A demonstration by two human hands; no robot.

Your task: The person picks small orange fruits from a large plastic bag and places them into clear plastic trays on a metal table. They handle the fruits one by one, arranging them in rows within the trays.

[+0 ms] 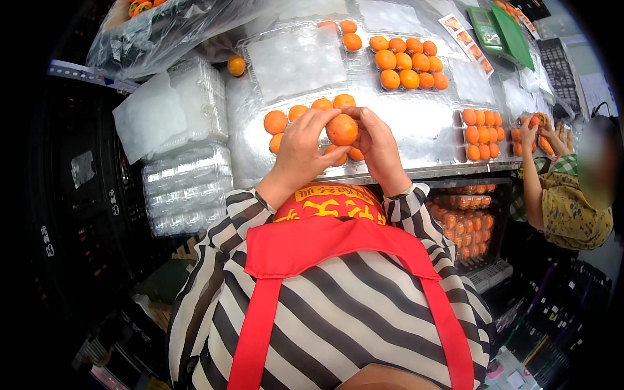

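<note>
Between the fingers of my left hand [303,146] and my right hand [380,144] is one orange persimmon [341,130], held just above the table. Its smooth end is turned up towards me. Beneath my hands lies a clear plastic tray with persimmons in its cups; a back-row persimmon [321,104] and a left-hand one [275,122] show plainly. My hands hide the middle of that tray. Beyond it, a clear tray lined with a white sheet [297,63] lies on the metal table [414,126].
Stacked clear trays [187,190] stand at my left, below a plastic-lined box [161,34]. Filled persimmon trays [409,63] lie ahead and right, near a green scale [497,36]. A crate of packed fruit [468,219] sits under the table edge. At far right, a co-worker [560,195] handles persimmons.
</note>
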